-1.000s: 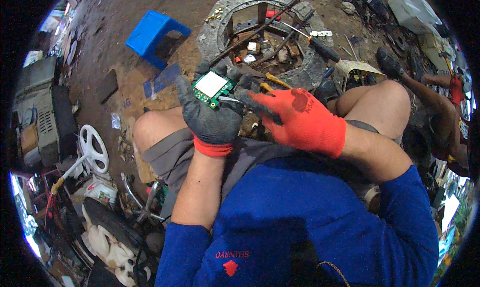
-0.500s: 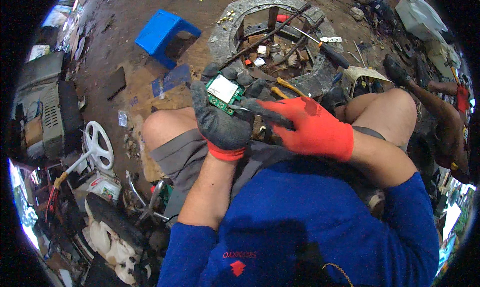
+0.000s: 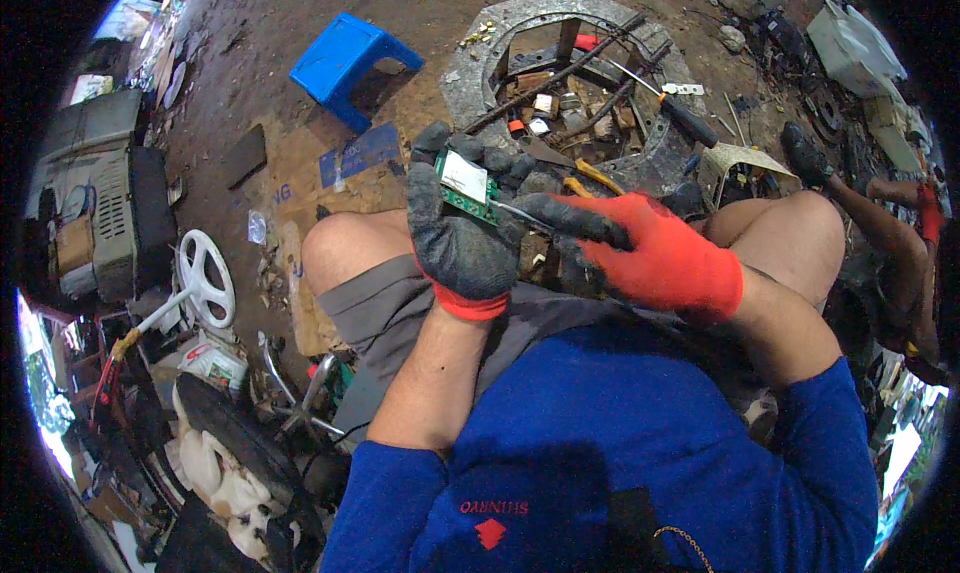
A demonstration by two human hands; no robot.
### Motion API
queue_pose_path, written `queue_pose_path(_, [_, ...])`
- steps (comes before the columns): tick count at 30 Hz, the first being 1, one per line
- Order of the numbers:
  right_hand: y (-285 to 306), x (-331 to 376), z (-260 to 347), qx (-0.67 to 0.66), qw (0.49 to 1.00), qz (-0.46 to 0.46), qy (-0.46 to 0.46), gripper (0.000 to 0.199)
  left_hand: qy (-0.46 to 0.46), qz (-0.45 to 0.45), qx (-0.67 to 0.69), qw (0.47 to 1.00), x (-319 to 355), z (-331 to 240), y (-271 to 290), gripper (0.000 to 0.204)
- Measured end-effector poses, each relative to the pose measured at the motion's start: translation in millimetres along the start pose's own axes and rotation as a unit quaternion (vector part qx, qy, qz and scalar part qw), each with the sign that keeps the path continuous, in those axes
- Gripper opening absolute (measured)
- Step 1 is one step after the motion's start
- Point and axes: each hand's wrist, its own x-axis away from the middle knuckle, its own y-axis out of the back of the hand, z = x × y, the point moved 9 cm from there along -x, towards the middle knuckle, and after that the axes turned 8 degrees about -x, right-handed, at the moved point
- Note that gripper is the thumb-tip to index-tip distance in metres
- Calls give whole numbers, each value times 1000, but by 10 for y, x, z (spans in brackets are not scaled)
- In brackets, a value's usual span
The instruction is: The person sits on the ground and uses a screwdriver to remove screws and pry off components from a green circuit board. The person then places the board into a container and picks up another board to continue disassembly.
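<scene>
A small green circuit board [image 3: 466,201] with a flat white square on top rests in my left hand [image 3: 465,253], which wears a black-palmed red glove. Its fingers curl up around the board's far side, and the thumb stands along the left edge. My right hand [image 3: 665,258], gloved the same way, is wrapped round a slim tool with a thin metal shaft [image 3: 520,214]. The shaft's tip meets the board's right lower edge; the tool's handle is hidden under the fingers, so its exact kind cannot be told.
Ahead stands an octagonal metal frame [image 3: 462,91] with scrap inside and bars across it. A screwdriver [image 3: 688,119] and yellow-handled pliers [image 3: 600,176] lie at its near side. A blue stool [image 3: 340,58] is left, a dog [image 3: 215,463] lies lower left, and another person's leg [image 3: 880,218] shows right.
The board has tilted, so its face looks narrower. My right hand has drawn slightly to the right, and more of the tool's shaft shows. The whole view has shifted a little.
</scene>
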Motion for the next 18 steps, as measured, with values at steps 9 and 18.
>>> queue_pose_path(9, [-78, 18, 68, 20, 1000, -2, 9, 47, -13, 49, -85, 995, 92, -13, -243, 37])
queue_pose_path(18, [-98, 3, 103, 26, 997, -23, 70, 47, -71, -38, -70, 994, 5, -102, -48, 35])
